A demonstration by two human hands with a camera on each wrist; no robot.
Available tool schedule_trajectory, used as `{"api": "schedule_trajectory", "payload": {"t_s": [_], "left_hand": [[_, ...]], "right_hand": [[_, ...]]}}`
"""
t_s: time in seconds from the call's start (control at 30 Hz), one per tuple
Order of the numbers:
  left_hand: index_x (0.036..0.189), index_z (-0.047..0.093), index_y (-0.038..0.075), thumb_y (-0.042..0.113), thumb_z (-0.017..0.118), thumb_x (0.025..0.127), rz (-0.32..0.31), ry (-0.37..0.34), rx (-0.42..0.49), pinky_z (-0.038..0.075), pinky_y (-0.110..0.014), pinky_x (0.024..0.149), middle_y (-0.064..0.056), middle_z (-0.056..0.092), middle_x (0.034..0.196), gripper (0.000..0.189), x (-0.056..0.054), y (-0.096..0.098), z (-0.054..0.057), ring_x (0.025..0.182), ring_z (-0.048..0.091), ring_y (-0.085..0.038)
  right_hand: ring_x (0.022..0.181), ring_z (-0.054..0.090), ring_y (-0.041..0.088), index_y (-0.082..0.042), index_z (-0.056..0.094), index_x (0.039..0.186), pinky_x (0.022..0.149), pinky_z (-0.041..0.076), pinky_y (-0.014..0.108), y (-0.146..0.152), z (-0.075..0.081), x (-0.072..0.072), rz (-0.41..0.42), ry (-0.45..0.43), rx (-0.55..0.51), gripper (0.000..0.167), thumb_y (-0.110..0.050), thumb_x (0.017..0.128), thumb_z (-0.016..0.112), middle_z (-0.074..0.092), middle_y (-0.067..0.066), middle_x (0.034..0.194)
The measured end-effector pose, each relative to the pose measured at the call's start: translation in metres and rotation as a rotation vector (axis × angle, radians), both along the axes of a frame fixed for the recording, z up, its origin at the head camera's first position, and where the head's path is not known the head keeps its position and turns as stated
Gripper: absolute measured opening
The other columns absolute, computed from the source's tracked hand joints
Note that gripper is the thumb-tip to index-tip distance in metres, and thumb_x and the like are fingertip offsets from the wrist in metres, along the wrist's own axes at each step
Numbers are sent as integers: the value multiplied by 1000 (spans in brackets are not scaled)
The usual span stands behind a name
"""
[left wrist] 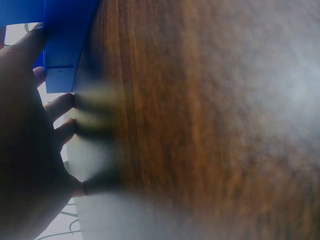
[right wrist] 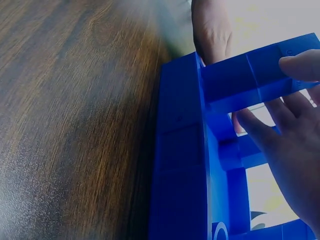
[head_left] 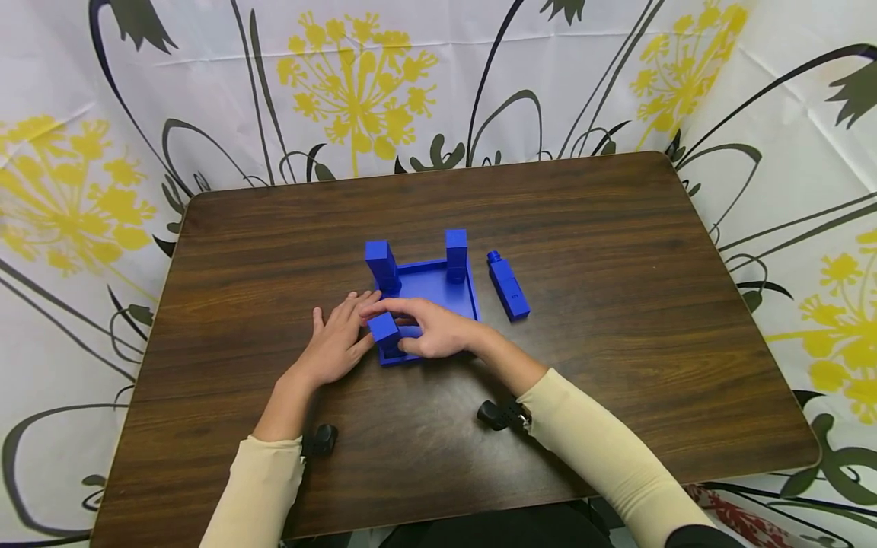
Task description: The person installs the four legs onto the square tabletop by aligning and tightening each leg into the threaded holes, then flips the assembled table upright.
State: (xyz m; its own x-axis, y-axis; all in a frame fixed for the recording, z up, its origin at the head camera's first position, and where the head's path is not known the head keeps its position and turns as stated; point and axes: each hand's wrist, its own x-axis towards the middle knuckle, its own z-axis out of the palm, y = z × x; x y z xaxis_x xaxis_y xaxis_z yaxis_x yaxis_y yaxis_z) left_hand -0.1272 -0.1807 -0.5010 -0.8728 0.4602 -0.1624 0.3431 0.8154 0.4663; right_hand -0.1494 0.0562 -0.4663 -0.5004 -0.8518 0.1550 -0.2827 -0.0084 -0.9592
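A shallow blue square tray point(head_left: 432, 285) lies on the table, with blue square posts standing at three corners. My right hand point(head_left: 441, 329) reaches over it and grips the near-left post point(head_left: 384, 332); in the right wrist view the thumb presses on one side of this post point(right wrist: 237, 75) and the fingers lie behind. My left hand point(head_left: 336, 340) rests with spread, fairly straight fingers at the tray's left side, fingertips against or very near its wall. A back-left post point(head_left: 381, 265) and a back-right post point(head_left: 456, 255) stand upright. A round socket point(right wrist: 220, 231) shows at the near-right corner.
A loose blue post point(head_left: 508, 288) with a narrow threaded-looking end lies on the table right of the tray. The brown wood-grain table point(head_left: 617, 304) extends around it. A flower-patterned curtain point(head_left: 425, 84) hangs behind. Small black devices point(head_left: 492, 415) sit by both wrists.
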Motion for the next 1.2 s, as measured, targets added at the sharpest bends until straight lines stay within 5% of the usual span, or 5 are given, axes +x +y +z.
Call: {"api": "schedule_trajectory", "payload": {"t_s": [0.3, 0.63, 0.83, 1.2], "left_hand": [[158, 18, 26, 23, 55, 98, -6, 8, 16, -7, -75, 102, -7, 19, 162, 71, -1, 1, 1, 149, 7, -32], [158, 15, 28, 27, 53, 100, -8, 1, 9, -8, -76, 101, -8, 18, 162, 69, -1, 1, 1, 149, 6, -34], [158, 16, 28, 41, 47, 103, -8, 2, 9, -8, -76, 102, -8, 19, 162, 65, -1, 0, 1, 149, 6, -34], [158, 16, 28, 30, 52, 101, -8, 3, 12, -8, -75, 102, -9, 19, 161, 68, 0, 1, 2, 149, 7, -34]], "right_hand": [[136, 42, 32, 5, 38, 146, 112, 30, 35, 2, -1, -3, 87, -76, -23, 60, 14, 89, 54, 49, 25, 140], [131, 48, 12, 2, 41, 146, 109, 34, 33, 4, 2, -4, 62, -41, 29, 59, 9, 91, 61, 52, 21, 140], [132, 46, 12, -1, 45, 145, 105, 39, 33, 4, 2, -3, 15, -3, 68, 60, 2, 89, 68, 49, 17, 144], [125, 49, 16, -4, 55, 132, 94, 48, 30, 2, 4, 0, -82, 38, 114, 53, -6, 84, 77, 56, 10, 135]]}}
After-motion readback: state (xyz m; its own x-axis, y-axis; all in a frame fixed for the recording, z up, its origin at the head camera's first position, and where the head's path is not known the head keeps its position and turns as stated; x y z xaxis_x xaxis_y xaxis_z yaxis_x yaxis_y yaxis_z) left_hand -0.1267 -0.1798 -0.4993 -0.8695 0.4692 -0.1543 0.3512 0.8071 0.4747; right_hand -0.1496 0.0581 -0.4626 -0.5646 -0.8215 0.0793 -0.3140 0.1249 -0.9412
